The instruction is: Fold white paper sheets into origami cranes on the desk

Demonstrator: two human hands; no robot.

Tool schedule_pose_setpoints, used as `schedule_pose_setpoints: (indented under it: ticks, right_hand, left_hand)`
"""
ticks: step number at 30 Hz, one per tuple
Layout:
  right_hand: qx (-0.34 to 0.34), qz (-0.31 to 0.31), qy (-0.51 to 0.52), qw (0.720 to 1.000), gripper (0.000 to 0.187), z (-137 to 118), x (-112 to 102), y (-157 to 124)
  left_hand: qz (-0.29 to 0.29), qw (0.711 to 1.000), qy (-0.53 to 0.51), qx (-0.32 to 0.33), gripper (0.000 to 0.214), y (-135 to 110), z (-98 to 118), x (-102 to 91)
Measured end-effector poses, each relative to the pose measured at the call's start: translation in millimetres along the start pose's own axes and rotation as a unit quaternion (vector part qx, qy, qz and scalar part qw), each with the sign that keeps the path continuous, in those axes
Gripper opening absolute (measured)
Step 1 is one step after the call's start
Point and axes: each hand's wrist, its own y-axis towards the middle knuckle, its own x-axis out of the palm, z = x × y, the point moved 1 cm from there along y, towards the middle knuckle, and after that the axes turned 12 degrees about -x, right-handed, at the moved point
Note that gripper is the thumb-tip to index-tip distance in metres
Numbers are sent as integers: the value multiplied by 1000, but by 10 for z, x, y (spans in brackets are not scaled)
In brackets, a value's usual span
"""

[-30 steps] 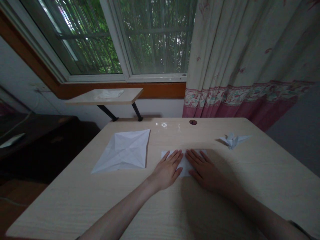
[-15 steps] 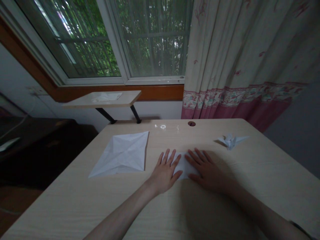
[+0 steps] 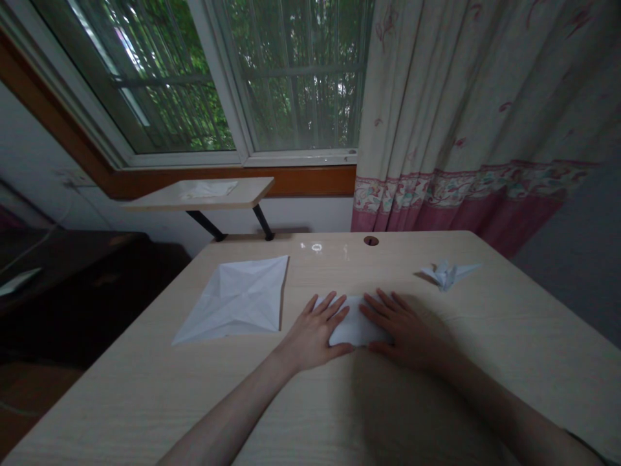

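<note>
Paper (image 3: 358,329) beneath left fingers (image 3: 338,316) and right fingers (image 3: 373,315) (middle bare).

Paper (image 3: 358,329) under fingers (image 3: 376,316), sheet (image 3: 242,298) left, crane (image 3: 447,276) right

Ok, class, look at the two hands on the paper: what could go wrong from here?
The small white paper could skew or wrinkle if the left hand and right hand press unevenly, since each covers one side of it. The larger creased sheet lies with nothing holding it down, so a sideways sweep of the left hand might shift it. The origami crane, beyond the right hand, might get knocked if that hand reaches outward.
</note>
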Motion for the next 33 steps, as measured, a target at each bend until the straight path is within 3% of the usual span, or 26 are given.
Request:
schedule_pose_setpoints:
  ticks: [11, 15, 29, 33]
  right_hand:
    - [-30, 19, 3, 999, 61, 27, -39, -8]
    - [-41, 22, 17, 999, 63, 19, -59, -17]
    - [-83, 55, 16, 995, 34, -186, -251, 33]
    - [-75, 84, 3, 994, 36, -179, -218, 12]
  left_hand:
    - [82, 993, -19, 88, 39, -19, 56, -58]
    - [94, 990, -24, 101, 36, -22, 67, -65]
    - [122, 985, 10, 126, 28, -39, 110, -16]
    - [176, 978, 25, 108, 29, -36, 70, -10]
